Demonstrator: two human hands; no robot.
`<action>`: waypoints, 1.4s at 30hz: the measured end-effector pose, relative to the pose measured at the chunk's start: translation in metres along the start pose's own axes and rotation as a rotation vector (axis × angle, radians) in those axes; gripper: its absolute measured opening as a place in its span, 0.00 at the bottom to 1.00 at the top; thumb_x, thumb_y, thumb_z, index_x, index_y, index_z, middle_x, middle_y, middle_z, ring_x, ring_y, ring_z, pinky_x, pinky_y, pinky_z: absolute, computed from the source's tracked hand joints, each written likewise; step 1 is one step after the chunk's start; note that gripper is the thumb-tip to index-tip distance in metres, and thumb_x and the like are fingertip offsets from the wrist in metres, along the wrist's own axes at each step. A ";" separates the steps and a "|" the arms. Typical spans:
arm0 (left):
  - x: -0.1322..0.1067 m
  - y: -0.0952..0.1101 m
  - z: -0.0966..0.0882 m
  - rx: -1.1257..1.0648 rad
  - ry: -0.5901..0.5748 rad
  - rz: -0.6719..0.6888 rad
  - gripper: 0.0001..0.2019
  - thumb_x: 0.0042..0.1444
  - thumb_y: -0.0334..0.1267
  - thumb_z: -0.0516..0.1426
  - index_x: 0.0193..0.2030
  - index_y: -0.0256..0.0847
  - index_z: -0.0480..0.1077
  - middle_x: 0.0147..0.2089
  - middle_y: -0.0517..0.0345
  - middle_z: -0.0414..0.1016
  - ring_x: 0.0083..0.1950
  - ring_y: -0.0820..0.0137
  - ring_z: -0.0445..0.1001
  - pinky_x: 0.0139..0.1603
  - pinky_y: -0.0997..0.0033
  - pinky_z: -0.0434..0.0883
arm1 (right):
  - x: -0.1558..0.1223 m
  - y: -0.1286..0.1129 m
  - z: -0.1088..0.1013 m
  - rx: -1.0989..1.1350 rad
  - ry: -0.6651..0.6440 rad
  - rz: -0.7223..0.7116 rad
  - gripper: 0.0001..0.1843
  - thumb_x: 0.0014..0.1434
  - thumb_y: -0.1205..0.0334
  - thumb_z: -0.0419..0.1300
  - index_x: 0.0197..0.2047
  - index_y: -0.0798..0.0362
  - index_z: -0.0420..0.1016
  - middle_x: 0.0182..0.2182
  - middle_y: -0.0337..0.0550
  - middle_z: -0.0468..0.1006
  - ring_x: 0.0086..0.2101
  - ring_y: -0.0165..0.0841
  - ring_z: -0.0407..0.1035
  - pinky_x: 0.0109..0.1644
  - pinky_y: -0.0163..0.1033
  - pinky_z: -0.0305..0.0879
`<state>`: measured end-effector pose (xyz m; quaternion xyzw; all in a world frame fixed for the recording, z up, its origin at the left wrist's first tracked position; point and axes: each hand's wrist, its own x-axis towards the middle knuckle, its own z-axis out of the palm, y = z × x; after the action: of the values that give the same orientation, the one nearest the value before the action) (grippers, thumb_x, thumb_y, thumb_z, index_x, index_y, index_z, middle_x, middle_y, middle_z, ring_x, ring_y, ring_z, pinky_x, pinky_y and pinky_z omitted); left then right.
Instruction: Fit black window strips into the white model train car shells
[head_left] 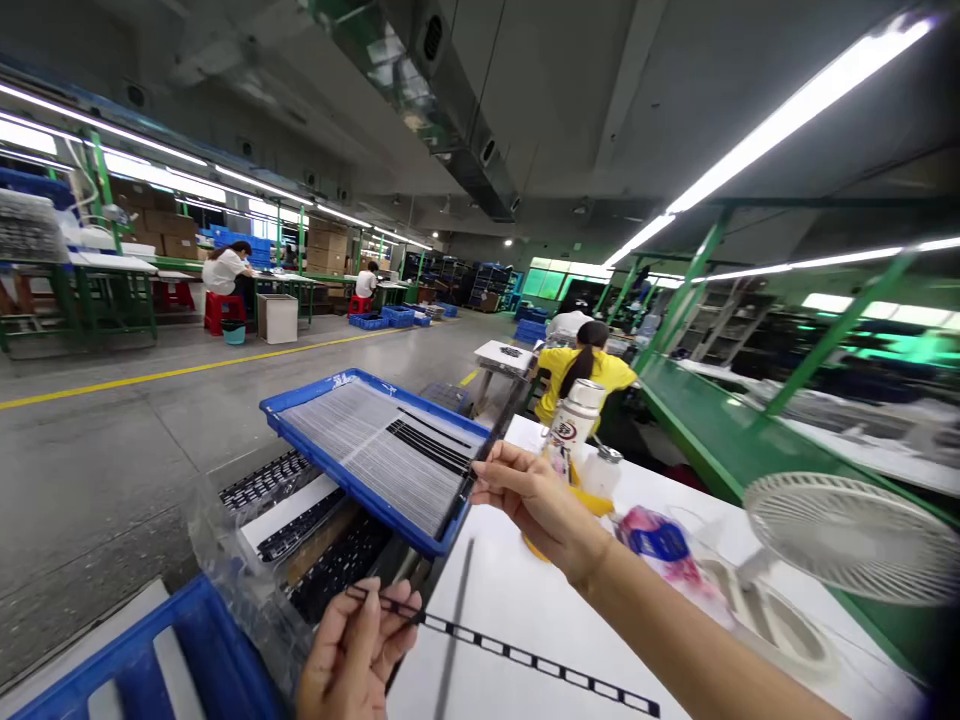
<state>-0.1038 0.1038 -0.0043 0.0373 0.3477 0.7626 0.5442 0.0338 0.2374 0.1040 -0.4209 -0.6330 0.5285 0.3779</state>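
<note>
My left hand (361,650), low in the view, pinches one end of a thin black strip with rectangular cutouts (536,662). The strip slants down to the right above the white tabletop (480,590). At the right rim of a blue tray (351,488), my right hand (536,500) has thumb and fingertips pressed together. What they grip, if anything, is too small to make out. Several black strips (431,446) lie in the tray on a grey, finely ribbed surface, their right ends close to my right fingertips.
Below the tray sit more cut-out black pieces (266,480) and clear plastic wrap (247,610). Another blue tray (180,660) is at lower left. A bottle (574,415), a jar (604,468) and a white fan (847,540) stand on the right. A person in yellow (585,365) sits ahead.
</note>
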 end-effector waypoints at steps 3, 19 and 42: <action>-0.029 0.007 0.010 -0.003 -0.102 -0.012 0.18 0.36 0.39 0.69 0.35 0.37 0.72 0.36 0.49 0.80 0.37 0.61 0.79 0.31 0.73 0.74 | -0.070 -0.020 0.003 0.183 0.040 0.006 0.13 0.49 0.58 0.67 0.32 0.55 0.68 0.26 0.36 0.73 0.28 0.28 0.71 0.41 0.39 0.70; -0.173 -0.024 0.032 0.067 -0.408 -0.266 0.14 0.44 0.36 0.66 0.38 0.34 0.72 0.36 0.48 0.79 0.39 0.64 0.78 0.45 0.64 0.75 | -0.281 -0.010 0.013 0.316 0.451 -0.065 0.13 0.50 0.57 0.66 0.31 0.56 0.69 0.16 0.36 0.71 0.16 0.21 0.58 0.17 0.26 0.53; -0.176 -0.040 -0.011 0.449 -0.353 -0.458 0.07 0.48 0.32 0.63 0.31 0.33 0.69 0.28 0.50 0.78 0.31 0.70 0.77 0.36 0.72 0.76 | -0.337 0.041 -0.020 -1.351 0.208 -0.794 0.17 0.62 0.74 0.44 0.44 0.57 0.72 0.37 0.52 0.76 0.35 0.34 0.71 0.35 0.40 0.69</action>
<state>-0.0048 -0.0456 0.0208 0.2080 0.4067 0.5075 0.7306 0.1790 -0.0660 0.0555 -0.3492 -0.8813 -0.1866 0.2579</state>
